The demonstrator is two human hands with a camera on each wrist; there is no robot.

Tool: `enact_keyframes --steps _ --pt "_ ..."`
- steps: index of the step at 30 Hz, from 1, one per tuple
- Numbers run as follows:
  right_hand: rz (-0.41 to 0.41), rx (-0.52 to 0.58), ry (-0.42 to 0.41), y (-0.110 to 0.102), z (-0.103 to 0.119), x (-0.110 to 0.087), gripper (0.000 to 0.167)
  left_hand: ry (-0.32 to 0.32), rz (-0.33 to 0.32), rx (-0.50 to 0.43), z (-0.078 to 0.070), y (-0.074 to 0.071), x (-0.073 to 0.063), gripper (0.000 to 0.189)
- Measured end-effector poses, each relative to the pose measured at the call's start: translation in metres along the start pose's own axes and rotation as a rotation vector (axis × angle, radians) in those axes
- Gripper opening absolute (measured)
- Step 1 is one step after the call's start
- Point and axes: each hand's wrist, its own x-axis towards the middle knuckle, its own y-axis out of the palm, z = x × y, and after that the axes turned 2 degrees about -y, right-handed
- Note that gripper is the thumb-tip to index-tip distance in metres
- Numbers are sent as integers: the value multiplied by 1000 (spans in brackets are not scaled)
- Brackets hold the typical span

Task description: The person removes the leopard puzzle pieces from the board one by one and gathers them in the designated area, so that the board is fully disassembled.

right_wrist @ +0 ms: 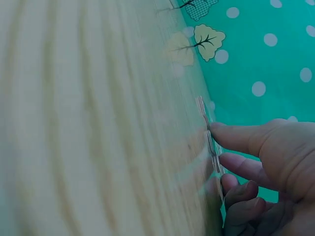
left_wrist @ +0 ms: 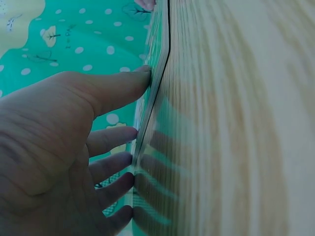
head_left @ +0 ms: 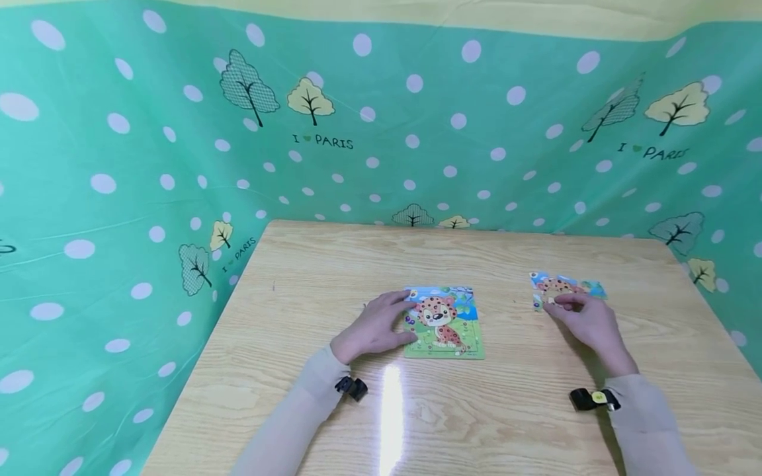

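Note:
A square puzzle board (head_left: 443,330) with a spotted leopard cub picture lies flat on the table. My left hand (head_left: 378,324) rests at its left side with spread fingers, thumb and fingertips touching the board's edge, as the left wrist view also shows. To the right lies a group of flat puzzle pieces (head_left: 556,285) with a similar leopard face and an uneven outline. My right hand (head_left: 589,322) touches these pieces with thumb and index fingertips, apart from each other in the right wrist view. Its other fingers are bent, and the hand hides part of the pieces.
The wooden table (head_left: 297,277) runs up to a green polka-dot cloth (head_left: 411,112) at the back and sides. A bright light reflection lies on the tabletop in front of the board. Each wrist wears a black strap.

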Motion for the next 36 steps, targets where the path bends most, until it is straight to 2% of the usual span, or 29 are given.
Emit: enact_keyframes --steps 18,24,31,36 --pt "-16 3 10 0 1 4 54 7 -3 -21 2 0 0 75" --pt "-46 20 2 0 5 2 51 17 -4 -30 2 1 0 75" --pt "-126 60 -119 9 19 2 35 20 -8 -31 4 2 0 75" --pt "-127 80 -190 16 30 2 30 26 -10 -35 4 1 0 74"
